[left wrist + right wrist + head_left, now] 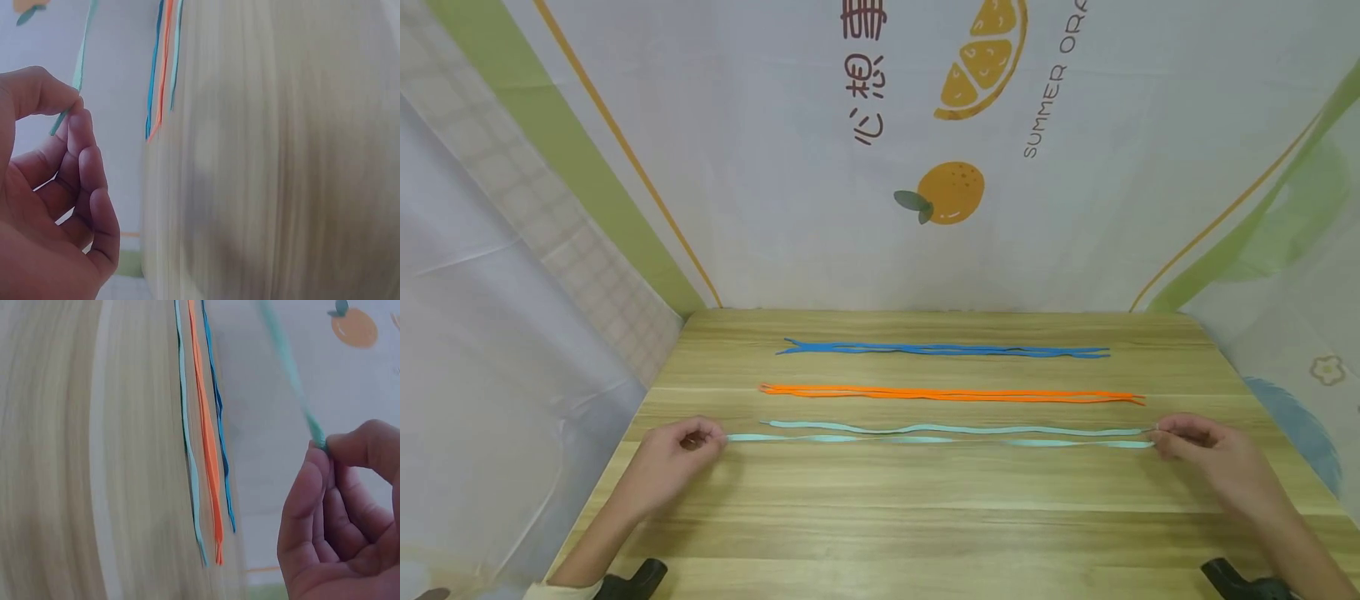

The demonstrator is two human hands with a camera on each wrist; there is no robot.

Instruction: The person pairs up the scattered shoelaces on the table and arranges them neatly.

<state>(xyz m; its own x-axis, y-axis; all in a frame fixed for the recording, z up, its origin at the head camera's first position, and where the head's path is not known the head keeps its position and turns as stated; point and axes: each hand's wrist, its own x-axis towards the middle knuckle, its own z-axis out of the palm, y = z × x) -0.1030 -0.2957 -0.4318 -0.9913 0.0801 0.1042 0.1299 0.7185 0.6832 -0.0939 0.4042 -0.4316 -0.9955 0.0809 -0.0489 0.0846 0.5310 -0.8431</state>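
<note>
A mint-green shoelace (pixel 917 440) is stretched level from side to side above the table. My left hand (pixel 673 462) pinches one end between thumb and forefinger; in the left wrist view a short tip of the lace (pixel 79 65) pokes out below the pinch. The other end is pinched by my right hand (pixel 1221 462), as the right wrist view of the lace (pixel 290 372) confirms. Just behind it, a second mint-green shoelace (pixel 1030 430) lies on the wood, slightly wavy, its right end near my right fingertips. Both hands are raised off the tabletop.
Farther back lie orange shoelaces (pixel 925 394) in a row, then blue shoelaces (pixel 955 350) near the far edge. The wooden table (pixel 910 525) meets a white printed cloth (pixel 790 208) behind, and cloth hangs on both sides.
</note>
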